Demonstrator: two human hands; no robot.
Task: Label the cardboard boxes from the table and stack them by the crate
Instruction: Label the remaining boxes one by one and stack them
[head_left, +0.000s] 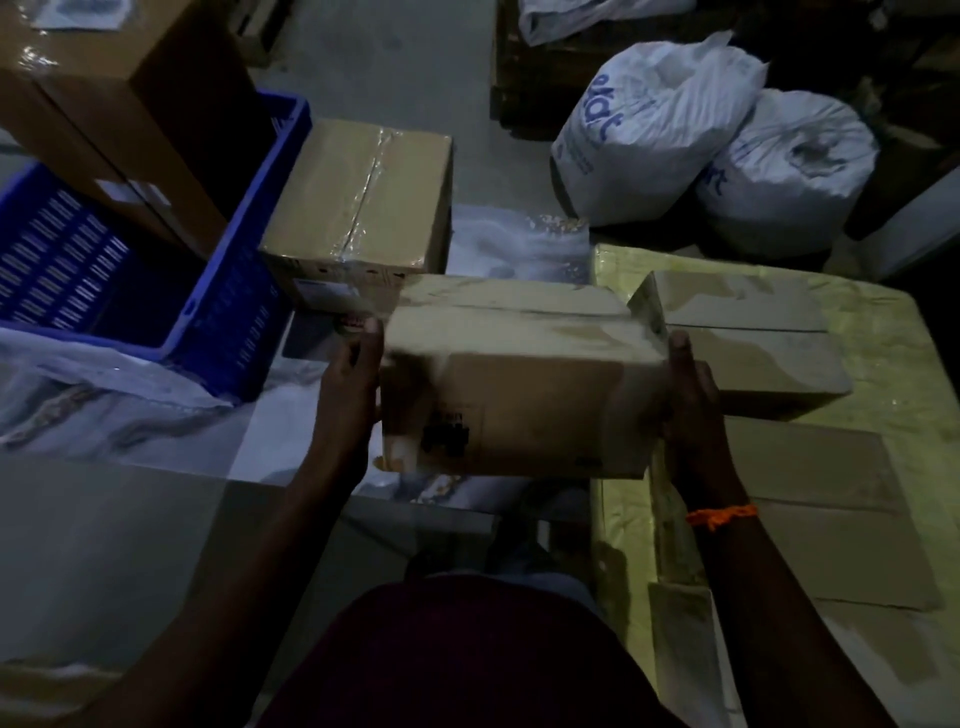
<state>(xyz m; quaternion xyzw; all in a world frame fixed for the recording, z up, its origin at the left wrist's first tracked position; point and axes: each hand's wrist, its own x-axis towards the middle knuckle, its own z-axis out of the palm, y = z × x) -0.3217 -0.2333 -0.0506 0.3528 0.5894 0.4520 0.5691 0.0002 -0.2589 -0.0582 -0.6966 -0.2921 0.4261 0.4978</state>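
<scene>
Forearms out, cardboard box (519, 384) held up between counter (883, 332) and blue crate (234, 260).
Its ends are clamped by left hand (348, 384) and right hand (691, 395), grip holding it level, likely for stacking beside the taped box (358, 208); label unclear in dim light.

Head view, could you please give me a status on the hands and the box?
Left hand and right hand hold the cardboard box by its ends, lifted. Taped box sits beside the blue crate. Another box on the table. No obstruction seen.
</scene>
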